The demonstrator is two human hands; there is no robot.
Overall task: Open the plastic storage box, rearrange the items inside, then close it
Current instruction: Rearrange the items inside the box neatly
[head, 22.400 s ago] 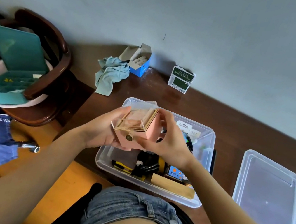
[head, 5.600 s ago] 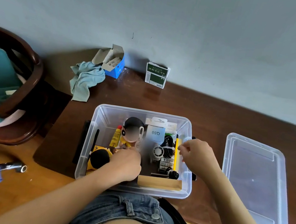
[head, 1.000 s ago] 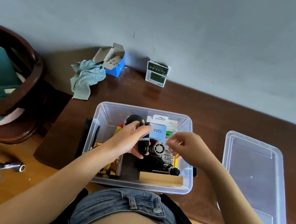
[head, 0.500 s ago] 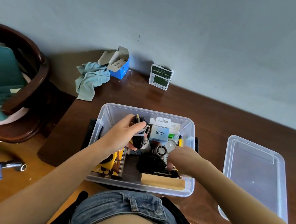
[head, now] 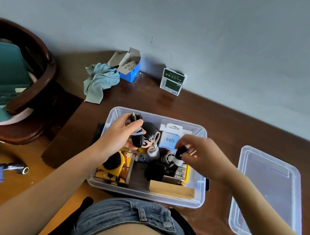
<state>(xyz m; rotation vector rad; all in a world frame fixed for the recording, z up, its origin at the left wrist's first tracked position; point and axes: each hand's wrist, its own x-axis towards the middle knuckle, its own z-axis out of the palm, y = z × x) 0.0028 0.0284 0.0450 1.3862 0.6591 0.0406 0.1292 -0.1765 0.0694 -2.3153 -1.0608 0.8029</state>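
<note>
Fingers of left hand point(head: 121, 134) wrap a coiled black cable point(head: 137, 135) above the open storage box point(head: 201, 187); right hand point(head: 201, 155) pinches a small black item point(head: 180, 152) over box centre; lid point(head: 268, 194) lies right of box.

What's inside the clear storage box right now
In the clear storage box: a wooden block, a yellow toy, a big-headed figurine and a Q88 package. Both hands hide whatever lies beneath them.
</note>
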